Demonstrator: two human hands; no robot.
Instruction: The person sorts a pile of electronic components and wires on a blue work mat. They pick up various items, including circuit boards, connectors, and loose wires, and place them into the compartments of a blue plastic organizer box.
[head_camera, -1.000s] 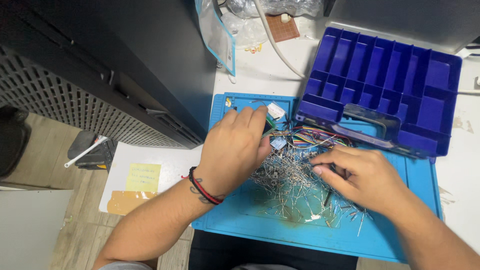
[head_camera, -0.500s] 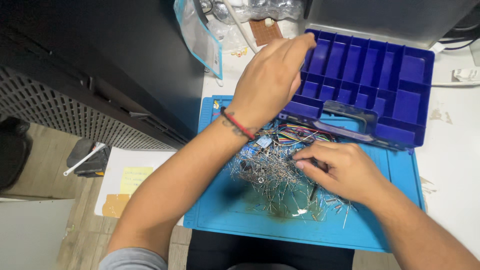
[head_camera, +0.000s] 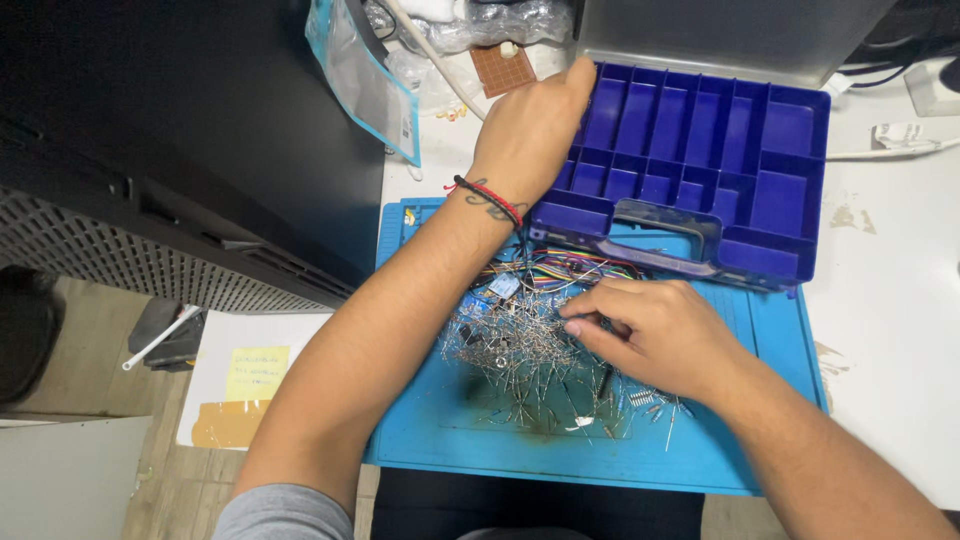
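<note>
**Op A:** My left hand (head_camera: 530, 125) is up at the far-left corner of the blue compartment organiser (head_camera: 790, 215), fingertips over its edge cells. The fingers are turned away from me, so I cannot tell whether they pinch a part or have let go.

**Op B:** And the right?

**Op A:** My right hand (head_camera: 655, 335) sits on the heap of loose wire-leaded components (head_camera: 510, 345), thumb and forefinger closed on one or two leads. The heap lies on the blue work mat (head_camera: 770, 330), just in front of the organiser, with coloured jumper wires (head_camera: 565, 268) at its far edge.

**Op B:** How would you do it cleanly?

**Op A:** I'd judge it best to lift one lead straight up so tangled neighbours fall off, and to keep the left wrist high so the forearm doesn't sweep the heap.
</note>
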